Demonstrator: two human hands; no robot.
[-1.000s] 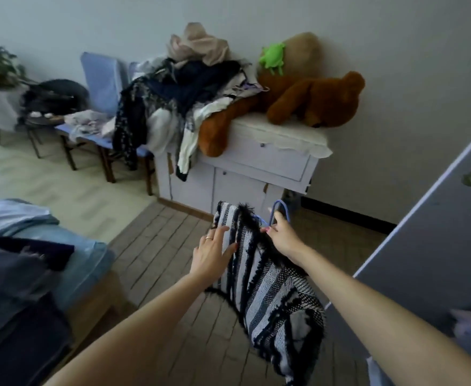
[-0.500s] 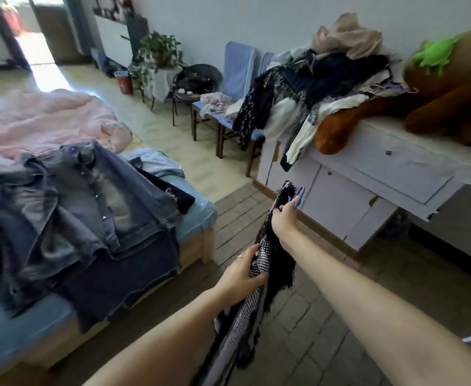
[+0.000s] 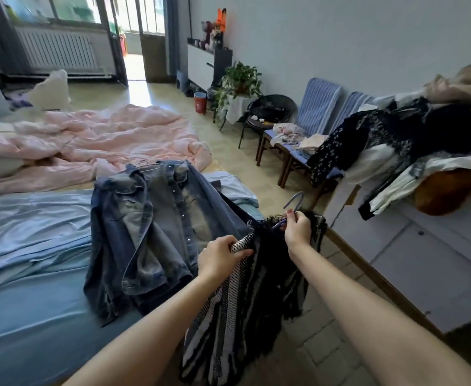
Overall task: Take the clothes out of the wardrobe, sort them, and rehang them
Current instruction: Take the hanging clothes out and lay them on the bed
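Pinching the hanger (image 3: pixel 292 207) in your right hand (image 3: pixel 297 232), left hand (image 3: pixel 219 256) gripping the striped top (image 3: pixel 242 310) hanging lengthwise just right of the bed (image 3: pixel 33 316).

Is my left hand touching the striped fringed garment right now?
Touching. The head view shows the left hand with fingers curled round a fold of the striped garment, while the right hand holds its hanger.

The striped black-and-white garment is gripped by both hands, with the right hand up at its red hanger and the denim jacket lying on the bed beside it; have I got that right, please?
Not quite: the hanger is light blue-purple, not red, as the head view shows. The rest holds: both the left hand and the right hand grip the striped black-and-white garment, the right one up at its hanger, and the denim jacket lies on the bed beside it.
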